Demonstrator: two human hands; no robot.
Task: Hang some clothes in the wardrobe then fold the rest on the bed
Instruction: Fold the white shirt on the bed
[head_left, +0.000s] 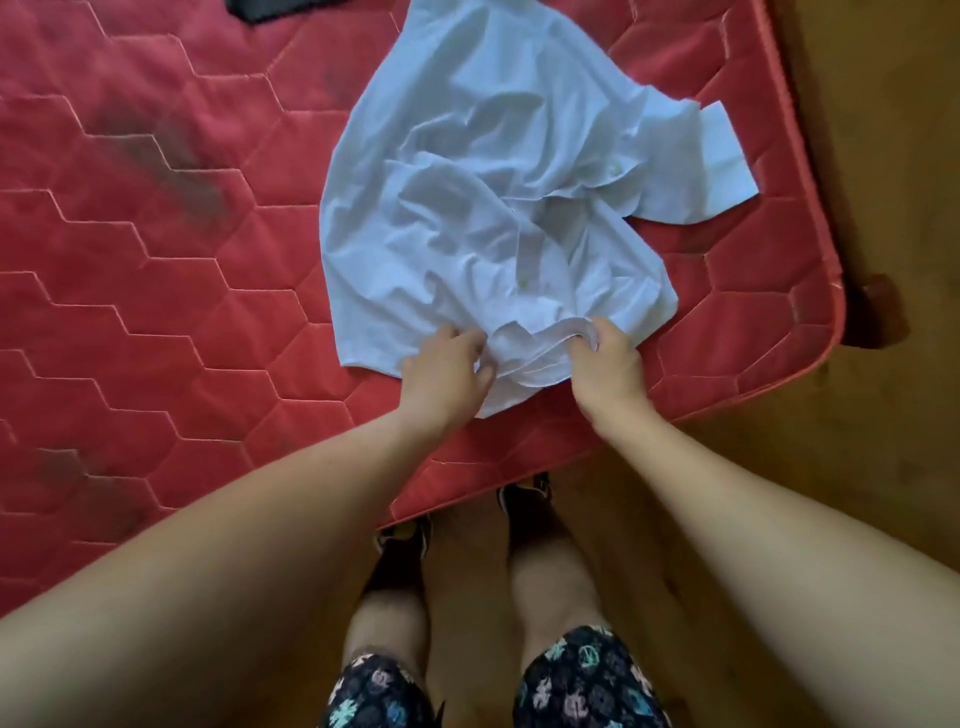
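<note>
- A pale white button-up shirt (467, 156) lies crumpled on the red quilted mattress (156, 260) of the bed, near the mattress's right-hand corner and close to the edge where the person stands.
- The left hand (447, 364) is on the shirt's near edge, fingers curled into the cloth and pinching it.
- The right hand (605, 364) sits just beside it, fingers closed round a bunched fold of the same edge.
- The two hands are near each other but not touching, with a small ridge of gathered fabric between them.
- One sleeve cuff (727, 150) lies flat, stretched toward the right edge of the mattress.
- A dark garment (270, 8) shows at the far edge of the view, well apart from the shirt; only a corner of it is visible.
- The person stands on a wooden floor (883, 467) at the mattress edge, in dark flower-patterned shorts (587, 680) and dark shoes (524, 499).
- A reddish-brown bed-frame corner (878, 312) pokes out beside the mattress corner.
</note>
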